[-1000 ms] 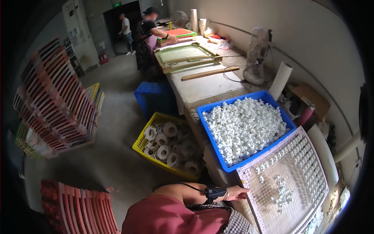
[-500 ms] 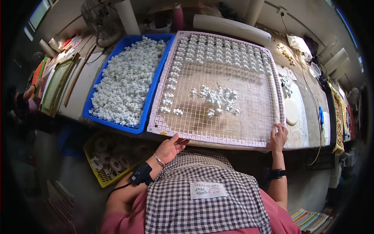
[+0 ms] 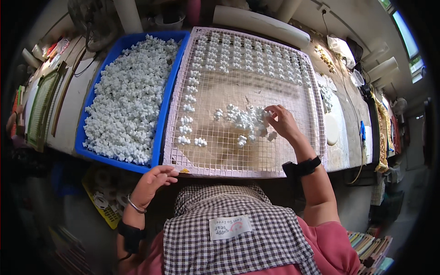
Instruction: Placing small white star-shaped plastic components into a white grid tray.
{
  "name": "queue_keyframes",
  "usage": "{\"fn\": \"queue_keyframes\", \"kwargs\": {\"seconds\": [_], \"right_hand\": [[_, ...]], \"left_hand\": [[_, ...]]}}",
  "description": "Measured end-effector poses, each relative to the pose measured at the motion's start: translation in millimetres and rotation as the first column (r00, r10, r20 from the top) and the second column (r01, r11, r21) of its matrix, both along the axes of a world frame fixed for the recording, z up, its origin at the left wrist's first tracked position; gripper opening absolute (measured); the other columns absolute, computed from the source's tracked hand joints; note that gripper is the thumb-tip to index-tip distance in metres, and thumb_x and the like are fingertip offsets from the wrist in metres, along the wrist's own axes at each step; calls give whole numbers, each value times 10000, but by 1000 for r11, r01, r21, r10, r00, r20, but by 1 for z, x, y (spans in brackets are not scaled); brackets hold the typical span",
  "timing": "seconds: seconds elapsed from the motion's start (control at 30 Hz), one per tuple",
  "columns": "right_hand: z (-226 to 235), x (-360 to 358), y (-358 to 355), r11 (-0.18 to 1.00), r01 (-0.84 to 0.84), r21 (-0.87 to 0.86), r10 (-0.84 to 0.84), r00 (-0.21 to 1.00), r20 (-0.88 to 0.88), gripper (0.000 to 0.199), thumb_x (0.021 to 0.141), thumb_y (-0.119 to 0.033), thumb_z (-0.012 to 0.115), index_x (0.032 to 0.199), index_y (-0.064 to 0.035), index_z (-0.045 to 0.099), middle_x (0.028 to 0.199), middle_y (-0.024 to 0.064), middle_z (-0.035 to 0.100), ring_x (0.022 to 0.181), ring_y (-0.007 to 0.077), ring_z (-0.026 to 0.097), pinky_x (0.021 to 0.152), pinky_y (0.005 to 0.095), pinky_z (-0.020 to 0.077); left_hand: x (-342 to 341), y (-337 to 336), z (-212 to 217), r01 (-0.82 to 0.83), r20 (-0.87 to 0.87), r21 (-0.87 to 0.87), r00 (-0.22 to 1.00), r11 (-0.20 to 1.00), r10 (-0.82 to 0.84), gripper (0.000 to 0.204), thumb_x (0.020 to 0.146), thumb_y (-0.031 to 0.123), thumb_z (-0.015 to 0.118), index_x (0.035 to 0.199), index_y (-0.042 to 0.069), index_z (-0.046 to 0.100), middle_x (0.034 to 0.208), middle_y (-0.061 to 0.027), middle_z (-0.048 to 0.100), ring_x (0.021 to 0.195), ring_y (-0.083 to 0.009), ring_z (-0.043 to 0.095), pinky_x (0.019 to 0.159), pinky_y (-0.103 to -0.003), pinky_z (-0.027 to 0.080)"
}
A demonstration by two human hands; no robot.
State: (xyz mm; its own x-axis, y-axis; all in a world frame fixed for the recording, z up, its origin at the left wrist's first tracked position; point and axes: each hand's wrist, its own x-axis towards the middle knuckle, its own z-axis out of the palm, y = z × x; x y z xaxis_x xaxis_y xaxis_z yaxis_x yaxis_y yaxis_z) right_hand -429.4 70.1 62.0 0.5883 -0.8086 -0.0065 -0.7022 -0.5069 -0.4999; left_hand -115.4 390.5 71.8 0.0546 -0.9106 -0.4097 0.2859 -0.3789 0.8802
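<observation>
A pale pink-framed mesh rack (image 3: 220,173) lies before me on the table. Rows of small white knobby pieces (image 3: 243,54) cover its far part, and a column of them runs down its left side. Near the middle is a loose pile of the same pieces (image 3: 247,118). At the pile's right edge my right hand (image 3: 283,123) is closed, fingertips pinched on one white knobby piece. My left hand (image 3: 156,179) hovers by the rack's front left corner, open and holding nothing. Left of the rack, a blue tray (image 3: 169,89) is heaped with more white pieces.
A long white roll (image 3: 261,26) lies behind the rack. Under the table at left is a yellow basket (image 3: 107,213). To the right are a pale round disc (image 3: 332,129), a blue-handled tool (image 3: 362,130) and a hanging cable. A fan (image 3: 89,23) stands at the far left.
My right hand has left the rack's front right corner and reached in to the pile. My left hand has come off the front edge and moved left. The view has shifted slightly.
</observation>
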Motion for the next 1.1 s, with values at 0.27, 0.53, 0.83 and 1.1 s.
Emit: {"fn": "queue_keyframes", "kwargs": {"seconds": [0.27,0.53,0.83,1.1], "right_hand": [[-1,43,-70,992,38,-122,-35,999,23,234,745,-150,707,940,-85,595,768,97,575,658,190,558,574,317,439],[-55,24,-100,990,-82,-117,89,994,56,394,773,-11,583,1155,-93,532,855,98,553,746,200,557,655,306,480],[-45,32,-104,928,-75,-365,87,996,17,267,754,0,608,1008,-74,567,857,91,504,686,209,511,632,310,448],[-31,5,-98,951,-137,-277,132,991,-37,260,750,71,586,970,-67,598,983,81,570,688,183,561,601,293,465]], "left_hand": [[11,-53,95,-92,-136,-487,990,868,29,387,885,286,558,1077,-50,539,1043,-178,601,965,-260,586,884,-374,440],[-35,-121,175,43,-36,-984,904,175,-427,234,897,106,505,1032,-75,566,1015,-222,555,912,-322,568,828,-383,448],[-44,-126,165,41,-13,-989,932,139,-363,213,862,98,543,1030,-30,562,973,-154,563,885,-251,572,779,-339,460],[-32,-121,158,10,-58,-978,945,207,-322,215,831,92,577,1028,9,558,935,-94,571,860,-188,576,735,-300,470]]}}
